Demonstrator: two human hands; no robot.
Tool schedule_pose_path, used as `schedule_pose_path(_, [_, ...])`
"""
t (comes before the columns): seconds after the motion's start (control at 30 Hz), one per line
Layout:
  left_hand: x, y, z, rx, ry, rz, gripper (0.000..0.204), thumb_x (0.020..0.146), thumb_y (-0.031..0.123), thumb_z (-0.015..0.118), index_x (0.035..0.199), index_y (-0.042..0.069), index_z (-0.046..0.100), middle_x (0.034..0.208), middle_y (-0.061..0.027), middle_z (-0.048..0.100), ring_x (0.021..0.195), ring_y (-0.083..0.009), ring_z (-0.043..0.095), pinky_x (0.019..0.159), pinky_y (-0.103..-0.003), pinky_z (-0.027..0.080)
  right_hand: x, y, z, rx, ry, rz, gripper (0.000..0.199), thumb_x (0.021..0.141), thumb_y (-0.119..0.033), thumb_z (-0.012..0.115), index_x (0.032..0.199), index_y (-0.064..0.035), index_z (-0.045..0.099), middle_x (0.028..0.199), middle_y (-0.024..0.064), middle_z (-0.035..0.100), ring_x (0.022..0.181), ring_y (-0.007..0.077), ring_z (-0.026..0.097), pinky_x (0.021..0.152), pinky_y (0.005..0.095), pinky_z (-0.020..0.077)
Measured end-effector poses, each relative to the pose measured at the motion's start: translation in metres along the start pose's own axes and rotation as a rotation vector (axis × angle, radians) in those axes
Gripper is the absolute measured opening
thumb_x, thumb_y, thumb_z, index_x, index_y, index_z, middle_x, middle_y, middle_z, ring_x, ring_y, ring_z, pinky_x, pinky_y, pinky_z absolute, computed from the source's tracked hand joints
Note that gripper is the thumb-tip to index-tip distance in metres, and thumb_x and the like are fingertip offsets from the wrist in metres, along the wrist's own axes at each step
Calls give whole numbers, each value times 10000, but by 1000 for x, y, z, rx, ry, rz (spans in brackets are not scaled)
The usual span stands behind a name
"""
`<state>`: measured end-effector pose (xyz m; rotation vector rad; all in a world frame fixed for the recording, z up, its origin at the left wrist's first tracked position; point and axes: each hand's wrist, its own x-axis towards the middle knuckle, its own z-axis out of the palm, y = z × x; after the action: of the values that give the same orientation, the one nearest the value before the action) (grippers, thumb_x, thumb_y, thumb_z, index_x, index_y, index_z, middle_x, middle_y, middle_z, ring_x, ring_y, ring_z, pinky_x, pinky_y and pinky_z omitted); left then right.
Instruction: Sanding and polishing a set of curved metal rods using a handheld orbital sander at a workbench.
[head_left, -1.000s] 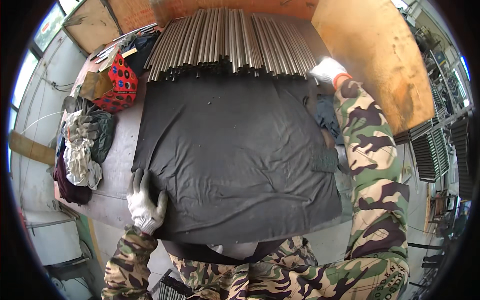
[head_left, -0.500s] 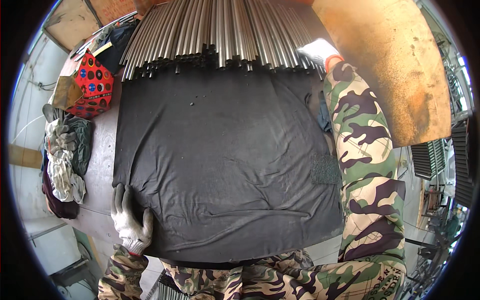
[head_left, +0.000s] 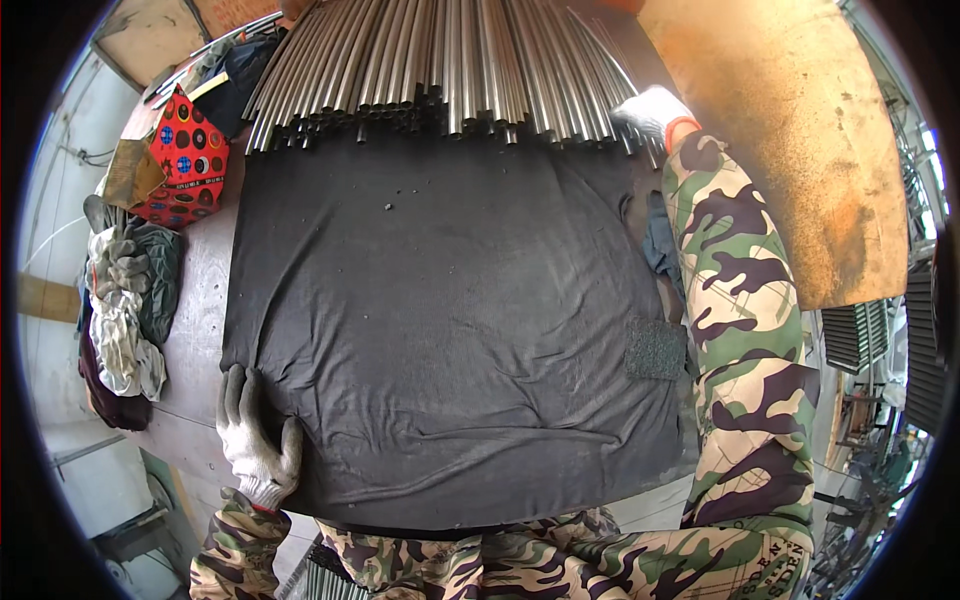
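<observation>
My left hand, in a white knit glove with grey-coated fingers, lies at the left edge of a wrinkled black cloth. Its fingers are stretched out and it holds nothing. At the far right, my gloved right hand is closed at the outermost of many shiny metal tubes. Its fingertips are partly hidden; tube ends stick out just below it. The tubes lie side by side in a pile, their open ends toward me at the cloth's far edge.
A dark textured pad lies on the cloth's right side. Left of the cloth are a red patterned box and heaped gloves. A rusty, tan sheet stands on the right, beyond my sleeve. Tiny dark bits dot the cloth.
My right hand stays at the right edge of the pile, where the outer tubes now look slightly more spread. My left hand stays in place; the whole view has shifted a little.
</observation>
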<state>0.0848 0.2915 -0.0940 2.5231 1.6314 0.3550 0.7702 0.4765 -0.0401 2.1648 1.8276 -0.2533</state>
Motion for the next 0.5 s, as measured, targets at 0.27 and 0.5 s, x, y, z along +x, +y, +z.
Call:
schedule_pose_path(0.27, [10,14,-9,0,-14,-35,792,849,239,737,1539,-71,500,1584,-346,478,1476,-547,442,1243,-597,339,15,19,11,-51,114,152,481,1027,-512,549,1218,-152,805,1269,202,751,1183,442,700,1051,500,551])
schedule_pose_path(0.5, [10,10,-4,-161,128,-1,788,855,356,814,1517,16,555,1510,-304,572,1375,-492,575,1155,-585,472,36,40,24,25,271,-46,237,960,-197,612,1010,-59,799,1038,202,778,899,399,763,786,482,619])
